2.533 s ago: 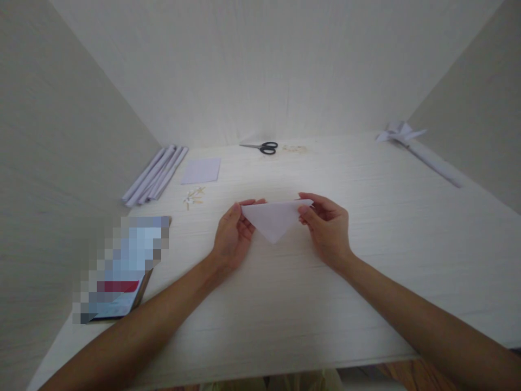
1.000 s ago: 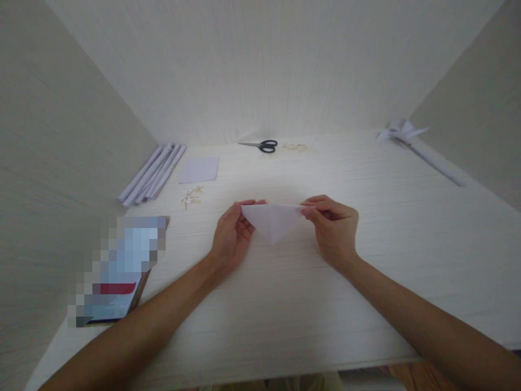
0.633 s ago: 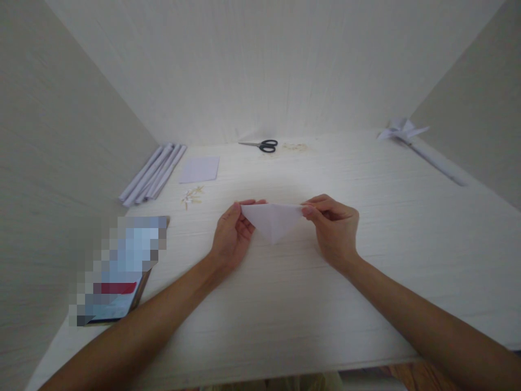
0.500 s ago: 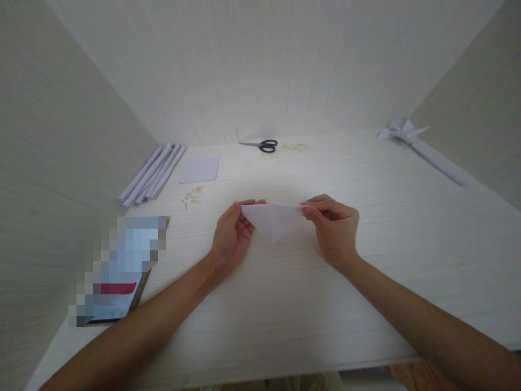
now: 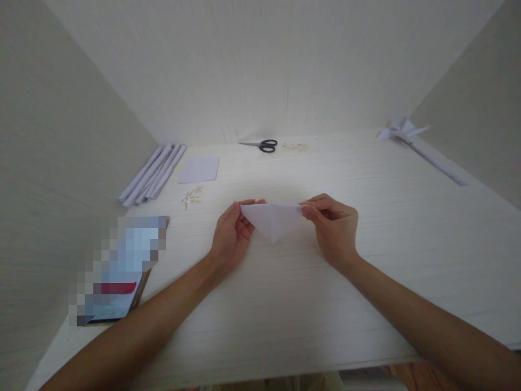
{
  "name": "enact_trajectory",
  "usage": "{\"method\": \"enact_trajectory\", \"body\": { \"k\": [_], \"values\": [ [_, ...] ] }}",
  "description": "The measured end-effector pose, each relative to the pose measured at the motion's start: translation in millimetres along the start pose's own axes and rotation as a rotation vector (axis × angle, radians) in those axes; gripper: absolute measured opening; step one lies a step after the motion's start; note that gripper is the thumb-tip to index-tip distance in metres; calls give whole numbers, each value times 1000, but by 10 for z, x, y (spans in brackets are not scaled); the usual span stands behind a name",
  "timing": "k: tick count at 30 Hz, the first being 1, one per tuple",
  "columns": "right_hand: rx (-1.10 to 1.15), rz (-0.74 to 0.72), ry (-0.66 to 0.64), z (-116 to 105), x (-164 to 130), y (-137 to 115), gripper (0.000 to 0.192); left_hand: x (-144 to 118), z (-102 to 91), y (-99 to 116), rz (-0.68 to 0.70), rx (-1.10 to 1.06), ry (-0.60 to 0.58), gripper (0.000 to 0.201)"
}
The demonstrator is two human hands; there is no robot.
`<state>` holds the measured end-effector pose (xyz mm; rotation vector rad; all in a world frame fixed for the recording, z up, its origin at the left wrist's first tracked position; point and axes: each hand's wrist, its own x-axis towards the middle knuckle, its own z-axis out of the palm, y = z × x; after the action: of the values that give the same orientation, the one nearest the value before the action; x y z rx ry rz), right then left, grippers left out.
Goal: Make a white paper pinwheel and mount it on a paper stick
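Between my hands is a white sheet of paper (image 5: 272, 221) folded into a triangle, its long edge away from me and its point towards me. A crease runs down its middle. My left hand (image 5: 234, 233) pinches the left corner between thumb and fingers, with some fingers behind the paper. At the right corner, my right hand (image 5: 334, 227) has thumb and forefinger closed on the tip. The paper appears to be held just above the white table (image 5: 268, 315); the exact gap cannot be told.
Back left lie several rolled paper tubes (image 5: 152, 174), a square paper stack (image 5: 199, 169) and small sticks (image 5: 192, 196). Black-handled scissors (image 5: 266, 145) rest near the back wall beside small pale bits (image 5: 295, 146). A paper pinwheel (image 5: 431, 157) lies right; a blurred-out tablet-like device (image 5: 122, 271) left.
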<state>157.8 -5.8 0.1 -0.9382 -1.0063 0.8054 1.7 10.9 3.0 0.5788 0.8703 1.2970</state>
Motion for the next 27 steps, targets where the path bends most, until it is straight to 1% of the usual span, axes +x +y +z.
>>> {"method": "enact_trajectory", "body": {
  "k": [4, 7, 12, 16, 22, 25, 27],
  "values": [
    [-17, 1, -11, -9, 3, -1, 10, -2, -3, 2, 3, 4, 9, 29],
    [-1, 25, -20, -23, 18, 32, 9, -3, -12, 1, 14, 7, -11, 28],
    [38, 92, 11, -32, 48, 84, 15, -7, -25, -16, 73, 51, -32, 27],
    [-46, 103, 17, -37, 57, 74, 17, -6, -21, -24, 123, 74, -23, 26],
    [-116, 112, 32, -59, 61, 109, 14, 5, -10, -31, 130, 93, -4, 26],
    [-100, 123, 37, -45, 46, 130, 16, 5, -15, -42, 148, 97, -29, 25],
    [-46, 133, 11, -29, 36, 132, 20, 9, -16, -45, 165, 103, -36, 25]
  ]
}}
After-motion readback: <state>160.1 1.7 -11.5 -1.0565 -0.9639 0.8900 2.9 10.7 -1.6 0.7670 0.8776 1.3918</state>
